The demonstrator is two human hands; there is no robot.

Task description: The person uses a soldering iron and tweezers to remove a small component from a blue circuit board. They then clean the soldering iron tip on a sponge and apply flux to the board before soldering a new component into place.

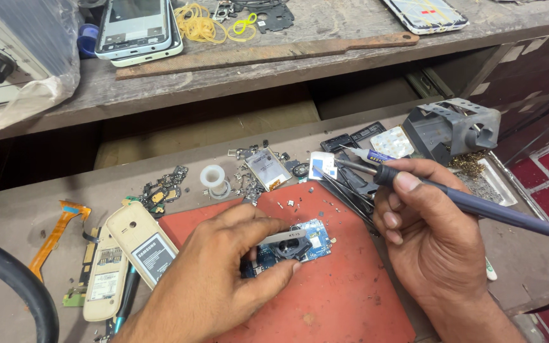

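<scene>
At frame centre, our left hand (223, 279) clamps its fingers on the blue circuit board (293, 246) over the red mat (344, 298); our right hand (433, 235) grips the soldering iron (471, 204). Phone shells (128, 254) lie lower left on the cluttered bench (7, 228).

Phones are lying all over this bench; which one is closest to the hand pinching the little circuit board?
The cream phone back, lying face down beside the left hand at the red mat's left edge. The white-framed phones and sit far off on the upper shelf.
</scene>
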